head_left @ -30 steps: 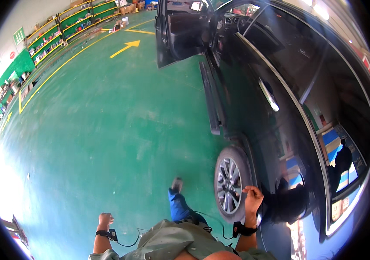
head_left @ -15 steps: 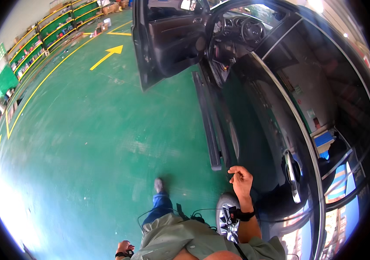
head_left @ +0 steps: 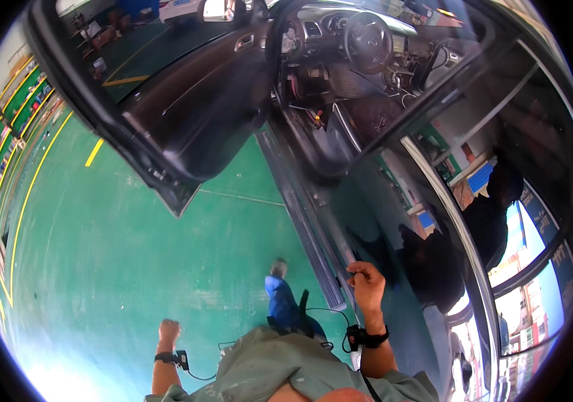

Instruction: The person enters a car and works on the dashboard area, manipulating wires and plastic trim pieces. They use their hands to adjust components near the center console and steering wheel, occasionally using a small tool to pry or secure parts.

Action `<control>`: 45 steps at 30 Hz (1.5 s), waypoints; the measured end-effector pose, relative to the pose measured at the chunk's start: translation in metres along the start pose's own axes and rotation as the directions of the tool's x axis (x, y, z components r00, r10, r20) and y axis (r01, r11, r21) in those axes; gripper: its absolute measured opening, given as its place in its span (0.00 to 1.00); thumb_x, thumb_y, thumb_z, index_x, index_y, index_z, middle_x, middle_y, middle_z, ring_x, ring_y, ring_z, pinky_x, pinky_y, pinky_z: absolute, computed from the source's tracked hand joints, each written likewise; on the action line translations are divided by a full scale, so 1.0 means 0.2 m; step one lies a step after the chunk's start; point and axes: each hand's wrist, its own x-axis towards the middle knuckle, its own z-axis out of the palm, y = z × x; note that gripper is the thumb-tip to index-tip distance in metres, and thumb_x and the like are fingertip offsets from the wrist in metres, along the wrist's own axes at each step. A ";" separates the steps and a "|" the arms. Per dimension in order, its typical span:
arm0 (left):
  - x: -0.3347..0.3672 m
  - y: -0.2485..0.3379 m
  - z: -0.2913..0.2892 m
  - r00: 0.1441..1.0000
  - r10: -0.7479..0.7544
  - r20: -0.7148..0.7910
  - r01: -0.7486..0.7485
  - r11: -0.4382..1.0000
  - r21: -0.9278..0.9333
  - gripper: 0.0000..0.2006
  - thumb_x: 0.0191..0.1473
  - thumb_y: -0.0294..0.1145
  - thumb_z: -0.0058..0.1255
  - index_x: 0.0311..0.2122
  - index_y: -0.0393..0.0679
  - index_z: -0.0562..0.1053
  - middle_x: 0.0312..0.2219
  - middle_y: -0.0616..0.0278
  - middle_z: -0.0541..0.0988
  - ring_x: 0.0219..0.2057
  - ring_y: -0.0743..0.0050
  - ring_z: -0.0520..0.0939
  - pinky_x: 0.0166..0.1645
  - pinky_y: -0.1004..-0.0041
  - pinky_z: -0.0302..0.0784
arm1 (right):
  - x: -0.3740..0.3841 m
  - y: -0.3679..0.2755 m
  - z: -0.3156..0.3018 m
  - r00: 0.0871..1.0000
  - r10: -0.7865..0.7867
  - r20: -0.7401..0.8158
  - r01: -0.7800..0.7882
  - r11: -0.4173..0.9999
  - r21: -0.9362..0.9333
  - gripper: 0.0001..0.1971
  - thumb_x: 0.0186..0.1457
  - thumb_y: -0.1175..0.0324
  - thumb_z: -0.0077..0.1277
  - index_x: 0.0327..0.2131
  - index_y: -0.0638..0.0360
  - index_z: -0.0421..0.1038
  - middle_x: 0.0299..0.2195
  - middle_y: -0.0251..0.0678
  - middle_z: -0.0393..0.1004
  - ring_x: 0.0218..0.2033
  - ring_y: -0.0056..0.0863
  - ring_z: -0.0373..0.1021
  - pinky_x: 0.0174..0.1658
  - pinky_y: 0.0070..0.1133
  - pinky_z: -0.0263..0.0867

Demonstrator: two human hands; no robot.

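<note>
My right hand (head_left: 367, 280) is raised beside the dark car's side, above the running board (head_left: 293, 214). Its fingers are curled together, and whatever may be in them is too small or hidden to make out. My left hand (head_left: 169, 329) hangs low over the green floor, loosely closed, with nothing visible in it. Ahead, the car's front door (head_left: 199, 120) stands wide open. Through the opening show the steering wheel (head_left: 368, 43), the seat (head_left: 370, 117) and some small orange and yellow bits near the sill.
The closed rear door (head_left: 393, 201) with its bright trim runs along my right. The open front door's lower corner (head_left: 178, 209) juts over the green floor (head_left: 132, 248). Shelves (head_left: 5, 147) with yellow edges line the far left wall.
I have stepped forward, so the open door and cabin are nearer and larger. My left hand has swung forward into fuller view. My right hand stays raised and curled beside the car.
</note>
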 end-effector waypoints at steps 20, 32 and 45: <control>2.54 0.05 -2.72 0.928 -0.244 -0.281 -0.163 0.412 -0.897 0.14 0.57 0.24 0.42 0.48 0.36 0.70 0.36 0.51 0.79 0.38 0.62 0.82 0.44 0.69 0.76 | 2.45 -0.33 1.04 0.994 0.067 -0.092 -0.053 0.988 0.145 0.13 0.53 0.83 0.39 0.37 0.64 0.75 0.33 0.34 0.78 0.27 0.18 0.72 0.32 0.15 0.67; 3.42 0.45 -4.01 0.827 0.312 -0.467 -0.526 0.137 -0.839 0.05 0.55 0.20 0.40 0.37 0.36 0.67 0.51 0.55 0.70 0.48 0.70 0.73 0.53 0.72 0.67 | 3.44 -0.04 0.59 0.822 0.125 -0.556 -0.227 0.966 -0.119 0.11 0.53 0.73 0.45 0.35 0.63 0.78 0.25 0.36 0.79 0.23 0.20 0.74 0.28 0.19 0.68; 4.29 1.06 -4.65 0.663 0.319 -0.677 -0.738 0.127 -0.663 0.22 0.61 0.38 0.38 0.54 0.32 0.66 0.54 0.44 0.69 0.52 0.58 0.74 0.51 0.69 0.70 | 4.17 0.80 0.09 0.746 0.196 -0.637 -0.636 0.493 -0.593 0.21 0.54 0.55 0.46 0.42 0.63 0.69 0.41 0.52 0.76 0.45 0.50 0.72 0.48 0.39 0.66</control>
